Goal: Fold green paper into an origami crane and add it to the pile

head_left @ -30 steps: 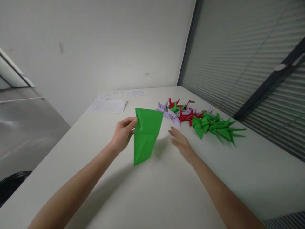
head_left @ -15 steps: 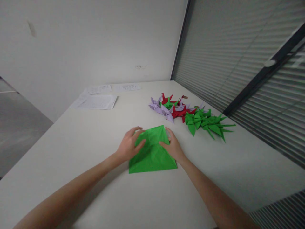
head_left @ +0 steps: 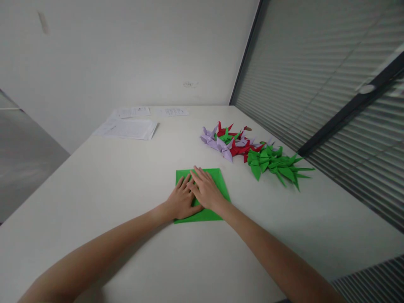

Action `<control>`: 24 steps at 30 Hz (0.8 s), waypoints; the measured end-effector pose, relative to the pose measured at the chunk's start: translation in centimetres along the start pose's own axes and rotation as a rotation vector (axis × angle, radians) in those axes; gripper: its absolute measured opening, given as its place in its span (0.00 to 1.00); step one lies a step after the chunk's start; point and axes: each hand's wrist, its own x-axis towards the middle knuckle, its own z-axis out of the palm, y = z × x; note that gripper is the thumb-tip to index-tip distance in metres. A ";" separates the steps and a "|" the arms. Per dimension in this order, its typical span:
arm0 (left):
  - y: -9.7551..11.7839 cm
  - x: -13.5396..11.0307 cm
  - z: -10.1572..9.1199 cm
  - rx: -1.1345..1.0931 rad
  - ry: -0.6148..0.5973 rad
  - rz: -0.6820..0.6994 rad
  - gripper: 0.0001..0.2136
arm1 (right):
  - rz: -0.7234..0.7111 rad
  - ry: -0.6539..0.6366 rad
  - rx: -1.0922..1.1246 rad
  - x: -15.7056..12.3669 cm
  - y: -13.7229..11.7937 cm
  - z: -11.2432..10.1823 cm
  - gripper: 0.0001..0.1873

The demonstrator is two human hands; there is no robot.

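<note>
A green sheet of origami paper (head_left: 208, 215) lies flat on the white table in front of me. My left hand (head_left: 183, 200) rests palm down on its left part, fingers spread. Across the middle of the sheet lies my right hand (head_left: 206, 189), its fingers stretched out and partly overlapping the left fingertips. Both hands touch the paper and hide much of its centre. Neither hand grips anything.
Beyond the sheet to the right sits a heap of folded paper cranes: purple ones (head_left: 210, 139), red ones (head_left: 241, 149) and green ones (head_left: 274, 163). Printed papers (head_left: 129, 128) lie at the back left. A window with blinds (head_left: 315, 75) borders the table's right side.
Both hands have come together over the sheet's middle and now lie flat on it. The paper, earlier held at its sides, now lies flatter with a straighter far edge. The view has shifted slightly.
</note>
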 end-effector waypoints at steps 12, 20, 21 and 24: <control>-0.2 -1.0 -0.3 0.053 -0.016 -0.075 0.45 | 0.086 -0.110 -0.232 -0.6 4.3 0.4 0.42; -5.6 -0.7 -6.4 0.268 -0.201 -0.244 0.32 | 0.104 -0.147 -0.284 -0.5 4.3 0.5 0.44; -5.3 -0.3 -6.9 0.285 -0.143 -0.217 0.29 | 0.102 -0.145 -0.288 -0.5 4.3 0.5 0.43; -3.0 0.9 -6.3 0.202 0.032 -0.068 0.32 | 0.098 -0.143 -0.308 -0.5 4.3 0.5 0.42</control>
